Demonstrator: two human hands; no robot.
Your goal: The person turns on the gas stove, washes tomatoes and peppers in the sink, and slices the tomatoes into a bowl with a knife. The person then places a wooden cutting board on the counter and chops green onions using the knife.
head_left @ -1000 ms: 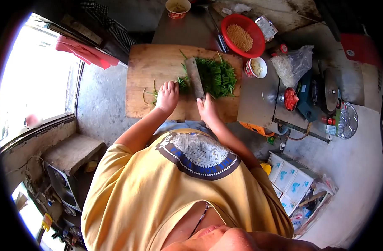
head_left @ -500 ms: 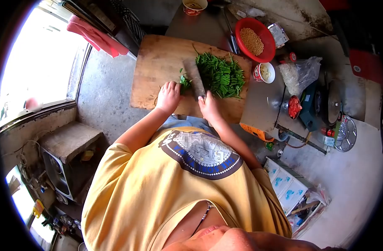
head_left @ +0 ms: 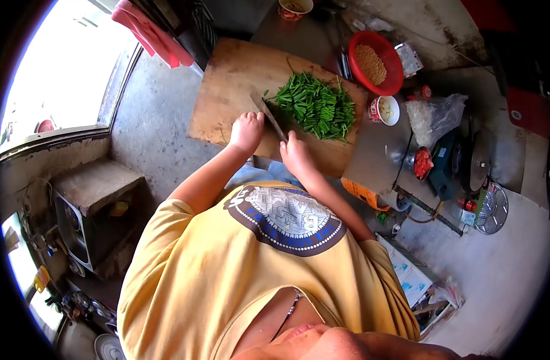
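My right hand (head_left: 297, 155) grips the handle of a cleaver (head_left: 267, 116), its blade slanting up and left over the wooden cutting board (head_left: 224, 90). Curled on the board close to the blade's left side is my left hand (head_left: 248, 131); whatever its fingers may hold is hidden. A heap of chopped green stalks (head_left: 320, 107) lies on the board to the right of the blade, with a few bits near the blade's upper end.
Beyond the board's right side stand a red bowl (head_left: 396, 63) of beige kernels or beans and a paper cup (head_left: 391, 111) with pale pieces. Further right are a plastic bag (head_left: 440, 117), a small bowl of red pieces (head_left: 423, 162) and a wire strainer (head_left: 492, 207).
The blade has shifted left and now appears thinner, turned more edge-on. Green leaves seen earlier between my left hand and the blade no longer show. The whole view has shifted slightly.
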